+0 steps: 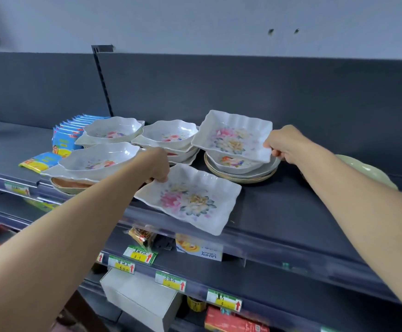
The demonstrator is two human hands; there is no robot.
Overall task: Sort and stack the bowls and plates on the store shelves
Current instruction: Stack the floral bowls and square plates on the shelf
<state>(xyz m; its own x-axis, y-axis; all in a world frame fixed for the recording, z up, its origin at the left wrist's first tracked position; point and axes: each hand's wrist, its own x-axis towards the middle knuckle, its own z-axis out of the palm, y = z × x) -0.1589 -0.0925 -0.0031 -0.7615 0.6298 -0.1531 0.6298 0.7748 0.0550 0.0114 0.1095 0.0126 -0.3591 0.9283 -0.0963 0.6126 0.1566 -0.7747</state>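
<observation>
Both hands have a plate. Your left hand (pixel 156 167) has its fingers curled on the back left corner of the near square plate (pixel 190 200). Your right hand (pixel 285 146) pinches the right edge of the far square plate (pixel 233 138). The near plate lies flat on the shelf (pixel 290 207), with its front corner reaching the shelf's front lip. The far plate sits tilted on a pile of round dishes (pixel 240 165), which rests in a woven tray (pixel 243 179).

These two plates match in shape and flower print, so the step in hand looks like bringing them together into one stack. Lift the far plate clear of the round dishes before you carry it sideways, since dragging it could shift the pile beneath. Hold it level, because a pinch at one edge lets the opposite side droop. Use your left hand to pin the near plate while the other comes down. Draw it back from the lip first if you can, as a nudge there could tip it off. Line up the wavy rims so the top plate nests and does not rock.

Leaf-shaped bowls (pixel 99 160) stand stacked just beside your left forearm, so mind your arm there. Blue packets (pixel 68 137) lie beyond them, and a pale green dish (pixel 367 172) sits far to the right.
</observation>
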